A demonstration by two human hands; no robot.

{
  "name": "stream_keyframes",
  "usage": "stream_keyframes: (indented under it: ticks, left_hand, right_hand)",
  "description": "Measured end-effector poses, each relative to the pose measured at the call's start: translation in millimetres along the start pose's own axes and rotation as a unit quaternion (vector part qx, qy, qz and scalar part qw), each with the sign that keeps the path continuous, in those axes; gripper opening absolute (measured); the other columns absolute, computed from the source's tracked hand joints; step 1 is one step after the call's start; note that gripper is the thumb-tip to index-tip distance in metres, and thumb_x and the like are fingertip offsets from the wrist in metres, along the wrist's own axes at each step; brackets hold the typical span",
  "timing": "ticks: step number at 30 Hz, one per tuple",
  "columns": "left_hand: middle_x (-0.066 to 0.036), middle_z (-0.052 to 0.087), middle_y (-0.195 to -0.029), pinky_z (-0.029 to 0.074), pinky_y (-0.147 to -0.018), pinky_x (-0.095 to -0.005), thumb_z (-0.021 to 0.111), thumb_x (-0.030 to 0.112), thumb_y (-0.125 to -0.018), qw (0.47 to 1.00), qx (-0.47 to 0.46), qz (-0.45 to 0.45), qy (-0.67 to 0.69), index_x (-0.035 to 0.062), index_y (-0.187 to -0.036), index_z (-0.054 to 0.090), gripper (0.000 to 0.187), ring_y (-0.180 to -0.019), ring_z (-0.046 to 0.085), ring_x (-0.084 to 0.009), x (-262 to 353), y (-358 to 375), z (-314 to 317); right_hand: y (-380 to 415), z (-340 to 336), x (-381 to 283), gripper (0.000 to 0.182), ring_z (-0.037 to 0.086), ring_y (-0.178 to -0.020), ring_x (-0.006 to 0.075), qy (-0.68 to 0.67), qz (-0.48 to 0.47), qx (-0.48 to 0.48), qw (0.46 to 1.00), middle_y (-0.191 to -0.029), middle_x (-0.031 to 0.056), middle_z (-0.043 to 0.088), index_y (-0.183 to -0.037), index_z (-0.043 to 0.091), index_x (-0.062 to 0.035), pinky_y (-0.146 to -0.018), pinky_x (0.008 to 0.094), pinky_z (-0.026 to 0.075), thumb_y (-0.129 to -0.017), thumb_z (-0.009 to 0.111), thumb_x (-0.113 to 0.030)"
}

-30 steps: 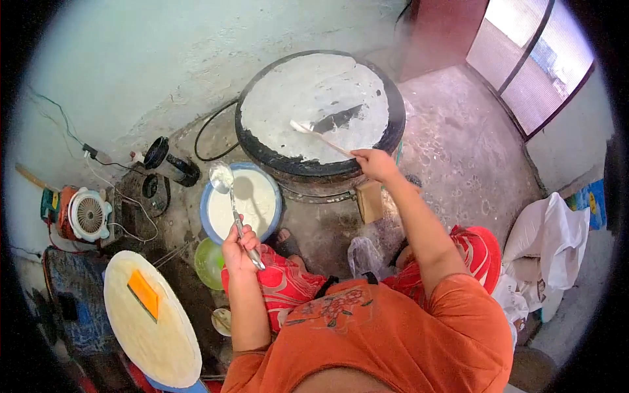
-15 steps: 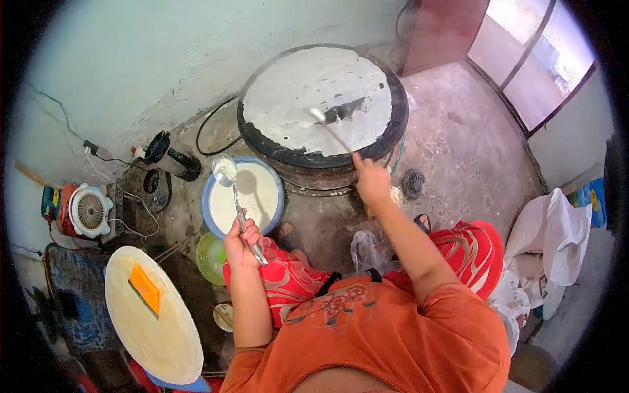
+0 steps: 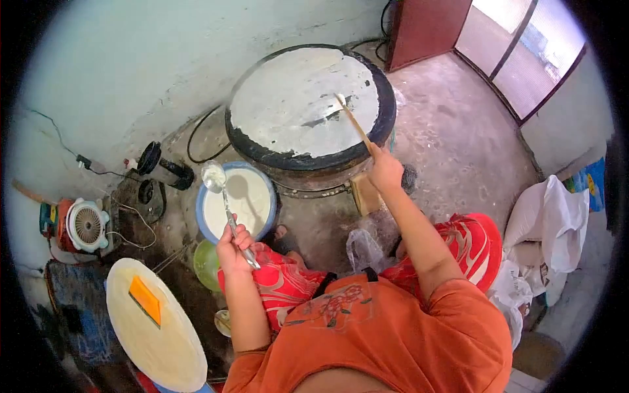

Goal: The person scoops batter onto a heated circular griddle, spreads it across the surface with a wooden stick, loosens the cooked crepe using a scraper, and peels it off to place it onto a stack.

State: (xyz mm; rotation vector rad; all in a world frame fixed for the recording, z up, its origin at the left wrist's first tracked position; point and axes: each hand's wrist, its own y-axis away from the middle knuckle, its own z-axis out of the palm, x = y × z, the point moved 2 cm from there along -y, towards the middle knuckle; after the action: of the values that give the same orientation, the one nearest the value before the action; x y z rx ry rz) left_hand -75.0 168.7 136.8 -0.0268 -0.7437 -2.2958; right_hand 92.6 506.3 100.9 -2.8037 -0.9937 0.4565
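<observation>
My left hand (image 3: pixel 236 247) is closed round the handle of a metal ladle (image 3: pixel 230 216), its bowl coated with white batter and held over a blue-rimmed basin (image 3: pixel 271 221). Pale batter (image 3: pixel 252 208) fills much of that basin. My right hand (image 3: pixel 385 169) grips a wooden spreader (image 3: pixel 357 126), whose white-coated head touches the large round griddle (image 3: pixel 238 134). A thin white layer of batter (image 3: pixel 288 98) covers most of the griddle top. Near the spreader's head, a narrow dark strip of bare surface shows through.
At lower left stands a round pale board (image 3: pixel 157 354) with an orange scraper (image 3: pixel 145 298) on it. A small blower (image 3: pixel 87 224) and cables lie along the left wall. White sacks (image 3: pixel 547 229) are at right. A green bowl (image 3: pixel 206 265) sits beside the basin.
My right hand has moved the spreader head rightward and farther up the griddle. The dark bare strip has shrunk under batter. My left hand still holds the ladle over the basin.
</observation>
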Motion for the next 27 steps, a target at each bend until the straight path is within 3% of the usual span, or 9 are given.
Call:
stream_keyframes:
  ticks: [3,5,11,14,17,19,21,25,27]
  left_hand:
    - [-0.006,0.045,-0.071,0.033,-0.04,-0.0217,0.037,0.02,-0.093,1.0,-0.002,0.017,-0.01,0.0031,-0.11,0.048,0.027,-0.048,0.036,-0.0096,0.7,-3.7,-2.8]
    - [-0.006,0.045,-0.071,0.033,-0.04,-0.0214,0.036,0.02,-0.093,1.0,0.002,0.006,-0.01,0.003,-0.11,0.048,0.027,-0.048,0.037,-0.0095,-0.4,-3.1,-1.6]
    - [-0.005,0.044,-0.072,0.035,-0.042,-0.0228,0.035,0.02,-0.094,1.0,-0.02,-0.008,-0.01,0.0005,-0.11,0.047,0.028,-0.05,0.039,-0.0102,3.0,-4.4,-6.1]
    - [-0.005,0.043,-0.072,0.037,-0.043,-0.0243,0.035,0.02,-0.094,1.0,-0.028,-0.001,-0.01,-0.0022,-0.111,0.046,0.03,-0.051,0.041,-0.0112,1.5,-5.1,-6.0]
    - [-0.005,0.043,-0.072,0.036,-0.042,-0.0239,0.035,0.02,-0.094,1.0,-0.018,0.006,-0.009,-0.0026,-0.112,0.044,0.03,-0.051,0.041,-0.0112,-0.4,-2.3,-2.5]
    - [-0.005,0.043,-0.072,0.036,-0.042,-0.0236,0.036,0.019,-0.094,0.999,-0.037,-0.01,-0.007,-0.0025,-0.112,0.044,0.03,-0.05,0.041,-0.0111,-0.2,-3.6,-4.6]
    - [-0.005,0.043,-0.072,0.036,-0.041,-0.0236,0.037,0.019,-0.093,0.999,-0.032,-0.009,-0.015,-0.0024,-0.113,0.044,0.03,-0.049,0.04,-0.0109,0.6,-4.2,-2.5]
    - [-0.005,0.044,-0.072,0.034,-0.041,-0.0217,0.037,0.019,-0.093,1.0,0.012,0.004,-0.025,0.0023,-0.111,0.047,0.026,-0.05,0.038,-0.0096,-3.5,-2.4,-1.3]
    - [-0.006,0.044,-0.072,0.034,-0.041,-0.0217,0.036,0.02,-0.094,1.0,0.009,0.009,-0.012,0.0024,-0.11,0.047,0.026,-0.05,0.037,-0.0097,-3.7,-3.1,0.1]
  right_hand:
    - [16.5,14.3,-8.4,0.047,0.058,-0.07,0.0289,-0.105,0.018,0.044,0.993,-0.083,0.0093,0.053,-0.119,0.049,-0.0175,-0.06,0.0416,0.046,-0.072,0.05,-0.007]
    - [23.7,22.7,-10.2,0.047,0.058,-0.069,0.0291,-0.033,-0.079,0.053,0.995,-0.083,0.0093,0.054,-0.118,0.049,-0.0176,-0.059,0.0412,0.047,-0.073,0.05,-0.008]
    - [2.7,-3.4,31.6,0.046,0.059,-0.073,0.0302,0.048,0.035,0.002,0.998,-0.085,0.0116,0.055,-0.12,0.048,-0.0138,-0.063,0.0418,0.047,-0.073,0.053,-0.012]
    - [11.8,10.9,38.2,0.038,0.057,-0.086,0.0367,-0.16,0.117,-0.022,0.98,-0.098,0.0182,0.058,-0.119,0.048,-0.0126,-0.074,0.0445,0.046,-0.081,0.048,-0.018]
    - [-3.3,7.1,50.6,0.033,0.056,-0.09,0.0377,-0.229,0.158,-0.064,0.958,-0.098,0.0196,0.058,-0.119,0.047,-0.0157,-0.077,0.0443,0.045,-0.086,0.042,-0.021]
    - [-24.3,27.8,79.2,0.032,0.056,-0.092,0.036,-0.24,0.169,-0.061,0.954,-0.099,0.0199,0.058,-0.118,0.05,-0.0193,-0.079,0.0432,0.045,-0.087,0.042,-0.022]
    - [-37.2,34.3,87.3,0.03,0.057,-0.094,0.0328,-0.251,0.086,-0.079,0.961,-0.102,0.0182,0.059,-0.115,0.054,-0.0173,-0.08,0.0389,0.045,-0.087,0.045,-0.02]
    - [-19.9,9.4,88.2,0.027,0.059,-0.089,0.028,-0.234,0.019,-0.104,0.966,-0.099,0.0149,0.061,-0.109,0.059,-0.0151,-0.079,0.0352,0.046,-0.085,0.047,-0.018]
    - [-17.5,-6.8,92.2,0.027,0.06,-0.084,0.0241,-0.239,0.061,-0.152,0.957,-0.094,0.0132,0.063,-0.109,0.06,-0.0137,-0.077,0.0329,0.046,-0.085,0.048,-0.017]
